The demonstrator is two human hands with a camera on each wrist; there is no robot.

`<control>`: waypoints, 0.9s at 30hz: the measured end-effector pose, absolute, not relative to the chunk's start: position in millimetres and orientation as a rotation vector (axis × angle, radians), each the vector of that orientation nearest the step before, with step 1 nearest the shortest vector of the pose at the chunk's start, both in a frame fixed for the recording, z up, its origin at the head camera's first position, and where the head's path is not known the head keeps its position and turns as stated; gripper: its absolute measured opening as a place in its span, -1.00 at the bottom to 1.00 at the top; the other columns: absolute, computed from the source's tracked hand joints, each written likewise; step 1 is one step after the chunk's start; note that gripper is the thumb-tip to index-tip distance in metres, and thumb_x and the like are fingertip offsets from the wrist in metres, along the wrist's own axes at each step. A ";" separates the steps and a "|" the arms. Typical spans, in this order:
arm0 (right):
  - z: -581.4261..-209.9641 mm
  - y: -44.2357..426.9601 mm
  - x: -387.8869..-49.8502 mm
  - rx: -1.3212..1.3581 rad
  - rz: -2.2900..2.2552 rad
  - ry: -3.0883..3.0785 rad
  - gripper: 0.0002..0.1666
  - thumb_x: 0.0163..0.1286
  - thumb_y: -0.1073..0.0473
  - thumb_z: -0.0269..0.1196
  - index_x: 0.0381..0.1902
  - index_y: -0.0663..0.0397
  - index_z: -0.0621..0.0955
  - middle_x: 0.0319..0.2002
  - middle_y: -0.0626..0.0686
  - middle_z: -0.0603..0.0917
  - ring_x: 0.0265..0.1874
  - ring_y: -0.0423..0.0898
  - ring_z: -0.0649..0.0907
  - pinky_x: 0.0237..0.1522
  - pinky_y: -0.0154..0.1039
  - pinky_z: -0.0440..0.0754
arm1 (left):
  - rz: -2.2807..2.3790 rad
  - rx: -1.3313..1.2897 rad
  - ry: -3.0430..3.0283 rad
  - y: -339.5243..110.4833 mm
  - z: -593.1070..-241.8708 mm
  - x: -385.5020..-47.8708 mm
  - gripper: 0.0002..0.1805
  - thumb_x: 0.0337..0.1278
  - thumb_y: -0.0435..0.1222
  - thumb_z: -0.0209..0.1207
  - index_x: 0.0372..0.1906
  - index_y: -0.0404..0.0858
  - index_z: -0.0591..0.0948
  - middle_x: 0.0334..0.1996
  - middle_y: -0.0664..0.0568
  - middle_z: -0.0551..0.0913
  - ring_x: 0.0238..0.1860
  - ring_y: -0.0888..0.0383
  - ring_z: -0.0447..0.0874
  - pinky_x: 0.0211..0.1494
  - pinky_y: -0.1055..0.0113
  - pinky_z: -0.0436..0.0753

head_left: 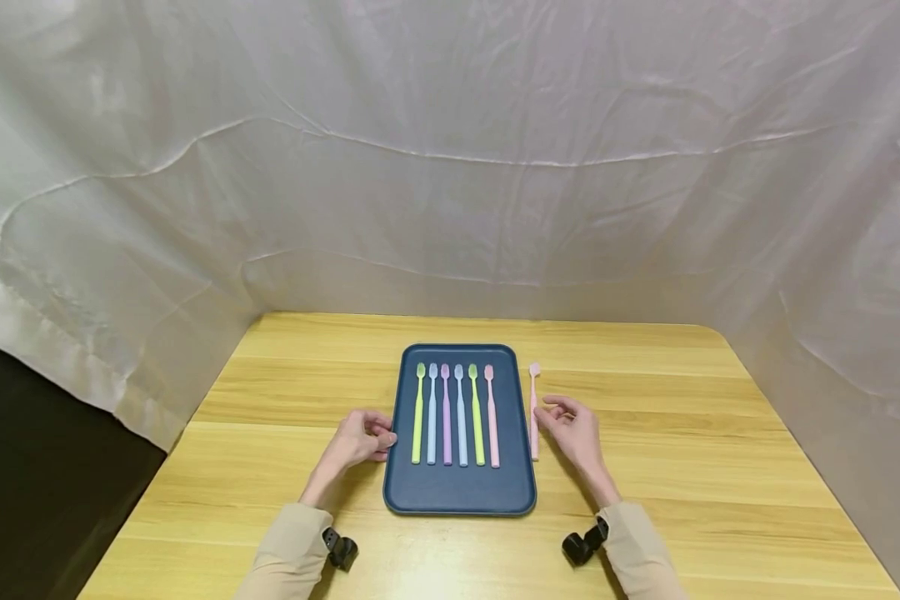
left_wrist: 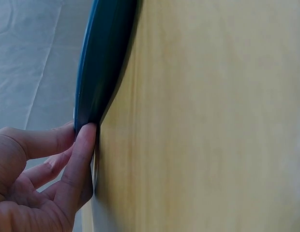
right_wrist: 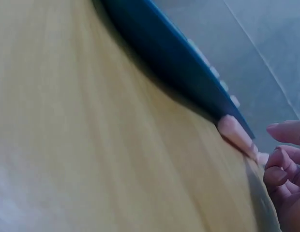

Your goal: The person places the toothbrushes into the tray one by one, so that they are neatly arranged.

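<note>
A dark blue tray (head_left: 450,492) lies on the wooden table, with several toothbrushes side by side on it, heads pointing away. Among them are a pink toothbrush (head_left: 492,421) at the right and a yellow-green toothbrush (head_left: 417,421) at the left. My left hand (head_left: 362,437) pinches the tray's left rim between thumb and fingers, as the left wrist view also shows. Another pink toothbrush (head_left: 534,433) lies on the table just right of the tray. Beside it is my right hand (head_left: 576,427), fingers loosely bent; whether the fingertips touch its handle I cannot tell.
The wooden table (head_left: 720,467) spreads around the tray. Pale cloth (head_left: 450,208) hangs behind it and at both sides. A dark area (head_left: 45,467) lies beyond the left edge. Each wrist carries a small black camera (head_left: 577,548).
</note>
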State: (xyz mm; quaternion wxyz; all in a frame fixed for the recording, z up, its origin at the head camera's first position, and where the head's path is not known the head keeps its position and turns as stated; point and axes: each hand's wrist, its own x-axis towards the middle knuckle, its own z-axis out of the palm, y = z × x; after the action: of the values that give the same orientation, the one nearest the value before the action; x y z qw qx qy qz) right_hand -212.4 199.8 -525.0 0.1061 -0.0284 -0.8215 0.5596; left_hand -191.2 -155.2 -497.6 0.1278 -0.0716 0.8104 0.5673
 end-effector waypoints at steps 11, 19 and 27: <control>-531.2 206.5 -218.3 -0.089 1.654 -2.510 -0.61 0.22 0.30 0.44 -0.01 0.37 0.67 -0.45 0.03 0.61 -0.59 -0.38 0.51 -0.53 -0.59 0.52 | 1.645 -0.212 2.359 -154.7 -498.3 -192.5 -0.70 0.14 -0.56 0.27 -0.01 -0.54 0.60 -0.31 -0.18 0.62 -0.46 0.13 0.67 -0.33 0.26 0.88; -530.4 205.6 -217.8 -0.075 1.588 -2.553 -0.62 0.22 0.26 0.45 -0.03 0.34 0.67 -0.45 0.06 0.62 -0.58 -0.36 0.50 -0.52 -0.58 0.49 | 1.646 -0.199 2.355 -154.7 -497.4 -191.7 -0.70 0.14 -0.57 0.28 -0.01 -0.56 0.59 -0.31 -0.20 0.62 -0.46 0.13 0.67 -0.33 0.25 0.88; -530.7 204.2 -218.8 -0.083 1.489 -2.585 -0.62 0.20 0.21 0.48 -0.06 0.29 0.70 -0.46 0.09 0.66 -0.59 -0.37 0.52 -0.52 -0.57 0.50 | 1.649 -0.210 2.356 -155.3 -498.2 -191.6 -0.71 0.14 -0.57 0.27 -0.01 -0.56 0.60 -0.31 -0.19 0.62 -0.47 0.14 0.66 -0.33 0.26 0.88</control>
State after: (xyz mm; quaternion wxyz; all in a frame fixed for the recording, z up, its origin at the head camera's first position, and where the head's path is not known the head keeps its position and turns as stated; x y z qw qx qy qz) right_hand -218.8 204.2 -530.7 0.0785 -0.0279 -0.8635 0.4974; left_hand -191.6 -155.3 -498.2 0.1290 -0.0722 0.8103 0.5671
